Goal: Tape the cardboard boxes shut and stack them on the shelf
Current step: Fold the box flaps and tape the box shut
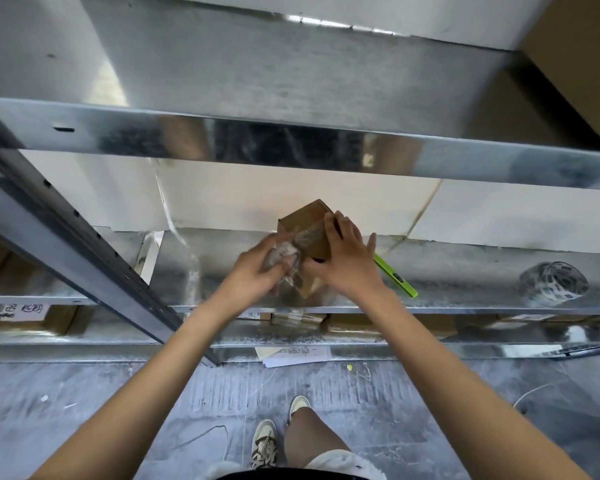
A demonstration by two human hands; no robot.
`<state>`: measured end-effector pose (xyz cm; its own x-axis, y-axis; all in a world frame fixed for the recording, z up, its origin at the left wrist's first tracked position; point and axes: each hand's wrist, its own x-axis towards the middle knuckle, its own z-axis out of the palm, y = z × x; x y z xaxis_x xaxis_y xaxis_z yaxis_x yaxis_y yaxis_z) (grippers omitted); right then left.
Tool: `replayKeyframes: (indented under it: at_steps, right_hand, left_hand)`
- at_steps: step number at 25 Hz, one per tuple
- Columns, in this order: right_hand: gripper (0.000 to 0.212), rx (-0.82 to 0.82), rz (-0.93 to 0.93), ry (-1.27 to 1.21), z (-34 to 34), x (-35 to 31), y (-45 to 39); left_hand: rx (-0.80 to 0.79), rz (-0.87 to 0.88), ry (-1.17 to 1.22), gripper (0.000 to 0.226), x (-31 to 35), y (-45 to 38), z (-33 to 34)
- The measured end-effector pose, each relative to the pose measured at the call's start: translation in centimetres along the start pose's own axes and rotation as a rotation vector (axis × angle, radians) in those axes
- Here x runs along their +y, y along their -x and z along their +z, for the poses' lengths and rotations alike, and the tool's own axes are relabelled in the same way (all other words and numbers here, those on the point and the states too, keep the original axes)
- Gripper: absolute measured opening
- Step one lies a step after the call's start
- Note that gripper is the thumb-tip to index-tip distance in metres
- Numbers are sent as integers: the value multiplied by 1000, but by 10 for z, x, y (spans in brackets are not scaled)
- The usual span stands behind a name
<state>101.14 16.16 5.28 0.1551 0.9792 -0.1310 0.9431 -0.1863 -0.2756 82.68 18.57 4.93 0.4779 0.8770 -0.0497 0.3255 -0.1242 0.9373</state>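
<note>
A small brown cardboard box (305, 223) stands on the metal shelf (465, 275) at the middle of the head view. Clear tape runs across its near face. My left hand (257, 271) grips a roll of clear tape (281, 254) against the box's left side; the roll is blurred. My right hand (347, 258) lies on the box's right side, fingers stretched along its top edge and thumb toward the front. The lower part of the box is hidden behind my hands.
A bright green utility knife (395, 275) lies on the shelf just right of my right hand. A roll of labels (551, 280) sits at the far right. A big cardboard box (575, 57) occupies the upper shelf at right. More boxes (32, 317) fill the lower shelf.
</note>
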Motion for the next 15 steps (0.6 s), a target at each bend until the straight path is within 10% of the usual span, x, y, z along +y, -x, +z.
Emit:
replayKeyframes:
  at_steps: [12,15]
  right_hand:
    - [104,-140,-144,-11,-15,39,-9]
    - [102,-73,-37,-388,-17,59,8]
  left_hand:
    - [-105,-41,235,51,-15,9,39]
    - [-31,-45,231,57,-19,13,46]
